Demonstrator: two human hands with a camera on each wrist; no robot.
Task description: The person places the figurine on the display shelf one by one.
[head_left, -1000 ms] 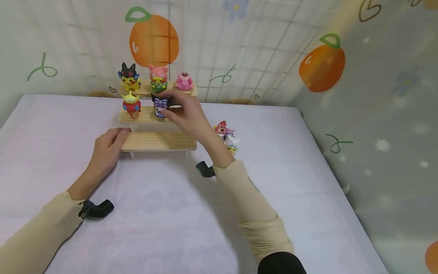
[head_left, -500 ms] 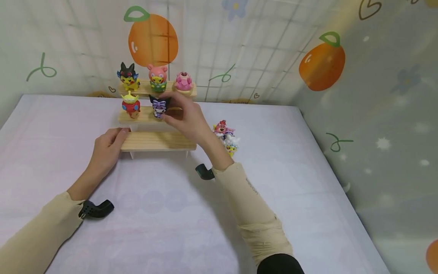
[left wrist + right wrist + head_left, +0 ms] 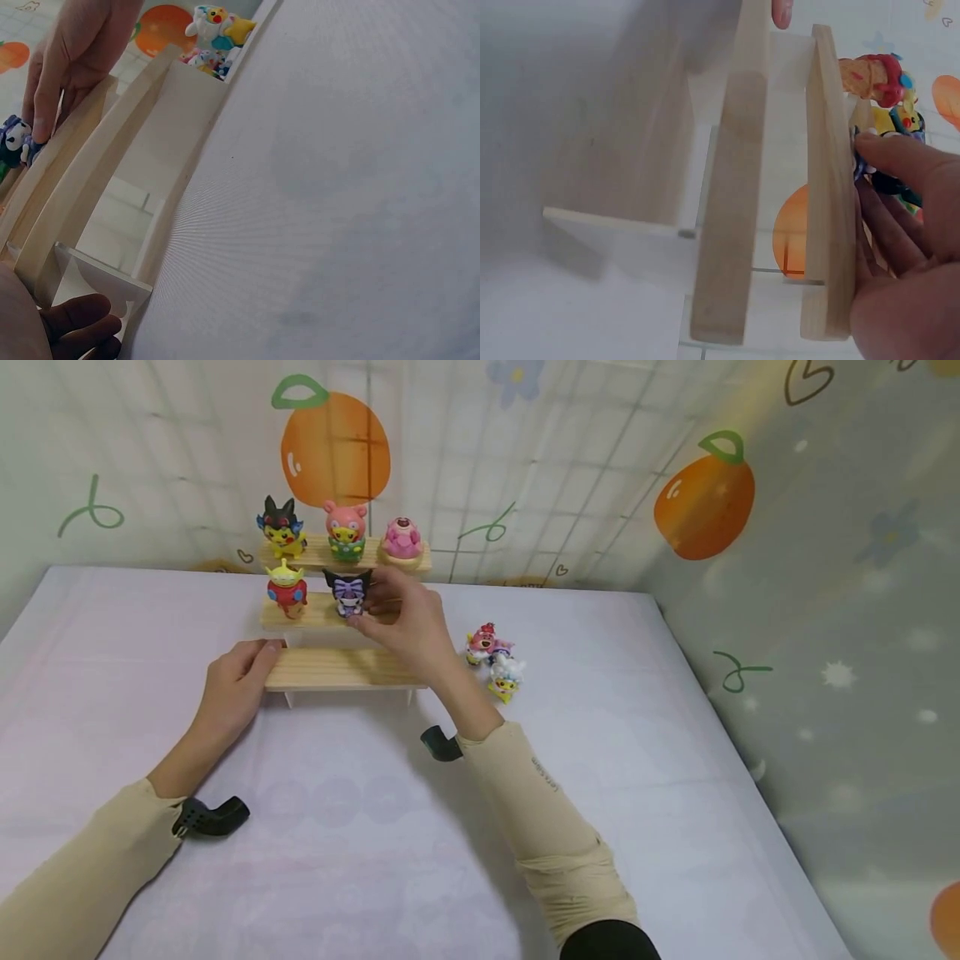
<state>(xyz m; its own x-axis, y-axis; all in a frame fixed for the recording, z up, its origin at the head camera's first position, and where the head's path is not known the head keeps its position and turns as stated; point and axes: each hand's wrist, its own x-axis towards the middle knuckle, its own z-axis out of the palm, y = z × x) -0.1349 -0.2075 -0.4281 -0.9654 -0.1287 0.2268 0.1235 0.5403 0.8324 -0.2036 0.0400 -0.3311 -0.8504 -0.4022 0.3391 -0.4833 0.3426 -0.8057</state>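
A three-tier wooden display stand (image 3: 345, 670) with white supports stands against the back of the table. My left hand (image 3: 238, 681) grips the left end of its lowest shelf, thumb on top; in the left wrist view its fingers (image 3: 79, 315) curl below beside the white support. On the middle shelf, a small figurine (image 3: 349, 596) with black pointed ears and a purple bow stands upright. My right hand (image 3: 408, 622) pinches it from the right, thumb low at its front. To its left is a red figurine (image 3: 288, 589) with a yellow-green top and a cone-like base.
Along the top shelf stand a black-and-yellow figurine (image 3: 281, 529), a pink-hooded one (image 3: 346, 531) and a pink bear (image 3: 402, 539). Right of the stand, on the table (image 3: 600, 735), a white-topped yellow figurine (image 3: 506, 678) sits close to a pink one (image 3: 482, 642). A printed curtain hangs behind.
My right hand has shifted slightly right and down, uncovering more of the bow figurine's ears. The figurine stays at nearly the same spot. My left hand has not moved.
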